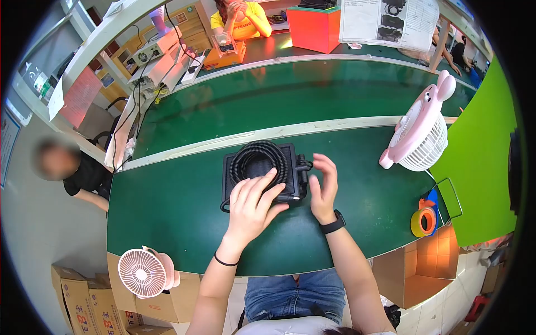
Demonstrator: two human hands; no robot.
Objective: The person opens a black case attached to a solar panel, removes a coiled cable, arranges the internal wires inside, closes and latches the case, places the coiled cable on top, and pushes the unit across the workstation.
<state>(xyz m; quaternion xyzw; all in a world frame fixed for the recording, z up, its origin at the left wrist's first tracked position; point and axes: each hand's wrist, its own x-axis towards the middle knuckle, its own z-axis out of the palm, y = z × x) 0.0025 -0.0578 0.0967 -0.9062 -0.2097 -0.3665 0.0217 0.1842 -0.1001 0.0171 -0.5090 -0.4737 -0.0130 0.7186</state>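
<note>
A black corrugated hose (259, 147) lies coiled on top of a flat black rectangular device (291, 159) in the middle of the green table. My left hand (252, 205) rests over the near side of the coil, fingers stretched and slightly spread. Close to those fingertips, a black connector (288, 197) with a light tip sticks out at the device's near edge. My right hand (325, 190) is beside the device's right edge, thumb and fingers apart, around nothing visible. Between that hand and the device there is a black cable fitting (304, 166).
A pink fan (416, 131) stands at the right, with orange tape (424, 221) nearer the edge. Another small fan (142, 273) is at the front left. A white rail (279, 133) crosses behind the device. Cardboard boxes (95, 301) are below; people are at the left and back.
</note>
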